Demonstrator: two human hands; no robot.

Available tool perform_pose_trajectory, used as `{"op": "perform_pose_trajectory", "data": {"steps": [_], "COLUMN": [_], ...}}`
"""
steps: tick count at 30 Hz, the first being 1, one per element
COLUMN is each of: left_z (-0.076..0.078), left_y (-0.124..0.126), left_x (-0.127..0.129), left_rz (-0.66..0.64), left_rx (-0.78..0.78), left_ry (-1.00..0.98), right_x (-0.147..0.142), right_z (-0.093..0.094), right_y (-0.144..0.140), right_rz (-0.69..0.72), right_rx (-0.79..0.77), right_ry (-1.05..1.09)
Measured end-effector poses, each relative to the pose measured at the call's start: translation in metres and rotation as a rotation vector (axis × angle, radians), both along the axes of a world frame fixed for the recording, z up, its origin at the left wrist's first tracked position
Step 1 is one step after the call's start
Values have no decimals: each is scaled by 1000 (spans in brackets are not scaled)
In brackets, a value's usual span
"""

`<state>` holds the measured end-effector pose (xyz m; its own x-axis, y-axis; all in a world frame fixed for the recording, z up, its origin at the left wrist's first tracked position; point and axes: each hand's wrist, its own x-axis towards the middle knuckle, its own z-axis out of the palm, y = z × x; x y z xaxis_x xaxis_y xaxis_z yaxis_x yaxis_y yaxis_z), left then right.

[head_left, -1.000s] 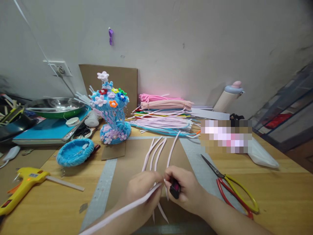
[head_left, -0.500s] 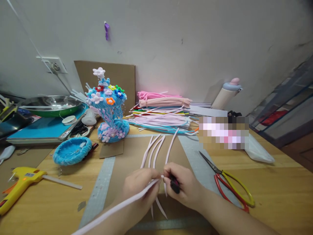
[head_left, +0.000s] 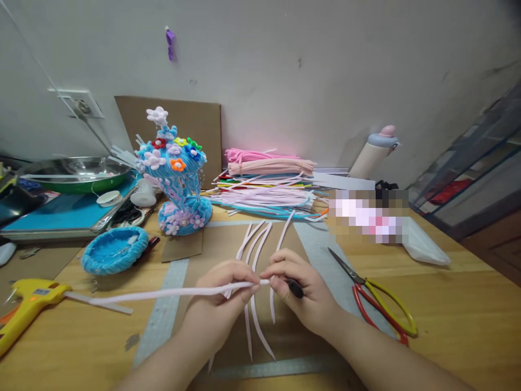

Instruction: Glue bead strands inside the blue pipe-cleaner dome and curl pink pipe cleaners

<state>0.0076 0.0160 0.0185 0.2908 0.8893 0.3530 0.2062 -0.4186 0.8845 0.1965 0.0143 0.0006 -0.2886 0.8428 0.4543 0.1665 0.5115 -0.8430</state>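
A pale pink pipe cleaner (head_left: 163,294) is pinched between thumb and fingers of my left hand (head_left: 215,293), its long free length reaching out to the left. My right hand (head_left: 305,288) pinches the same pipe cleaner near its end, close to the left fingertips. Tucked in the right palm is a black-handled tool (head_left: 295,288); its working end is hidden. Beneath both hands, several loose pale pink pipe cleaners (head_left: 260,336) lie on a brown cardboard sheet (head_left: 220,239). Scissors with red and yellow handles (head_left: 360,282) rest to the right.
A blue jellyfish-like flower ornament (head_left: 175,168) stands behind, left of bundled pipe cleaners (head_left: 268,198). A round blue fuzzy piece (head_left: 116,252) and a yellow glue gun (head_left: 36,296) lie left. At the back right are a bottle (head_left: 370,155) and a clear plastic bag (head_left: 425,244).
The pipe cleaner's free length has swung from pointing down-left to nearly level. Both hands have risen slightly and moved left a little in view. The camera view has shifted slightly.
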Motion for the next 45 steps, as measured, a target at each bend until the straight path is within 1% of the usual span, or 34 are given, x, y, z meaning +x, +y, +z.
{"op": "perform_pose_trajectory", "data": {"steps": [4, 7, 9, 11, 14, 16, 21, 25, 26, 28, 31, 33, 37, 42, 45], "left_z": [2, 4, 5, 5, 3, 2, 5, 8, 8, 8, 9, 10, 9, 4, 1], "left_y": [1, -1, -2, -3, -4, -4, 0, 4, 4, 4, 3, 2, 0, -3, -4], "left_x": [1, 2, 3, 4, 5, 4, -2, -5, -5, -3, -1, 0, 0, 1, 1], "left_rz": [-82, -135, -149, -145, -128, -97, 51, 63, 55, 41, 37, 36, 11, 4, 18], "left_rx": [-52, -86, -114, -141, -155, -165, -268, -284, -292, -313, -328, -316, -325, -399, -378], "left_ry": [-66, -56, -35, -18, -8, -36, -301, -435, -457, -479, -464, -442, -412, -402, -357], "right_x": [-2, -1, -1, -1, -2, -2, 1, -1, -2, -6, -10, -11, -11, -12, -12], "right_z": [3, 4, 4, 4, 6, 7, 5, -4, -6, -9, -10, -10, -8, -8, -9], "right_y": [3, 4, 4, 3, 2, 3, 6, 6, 5, 3, 0, -2, -2, -2, -4], "right_rz": [166, 249, 287, 297, 280, 262, 164, 96, 101, 154, 264, 295, 286, 226, 217], "right_rx": [-212, -366, -442, -471, -451, -445, -528, -597, -628, -707, -840, -903, -926, -862, -856], "right_ry": [110, 161, 176, 174, 150, 146, 210, 273, 295, 365, 492, 542, 586, 560, 547]}}
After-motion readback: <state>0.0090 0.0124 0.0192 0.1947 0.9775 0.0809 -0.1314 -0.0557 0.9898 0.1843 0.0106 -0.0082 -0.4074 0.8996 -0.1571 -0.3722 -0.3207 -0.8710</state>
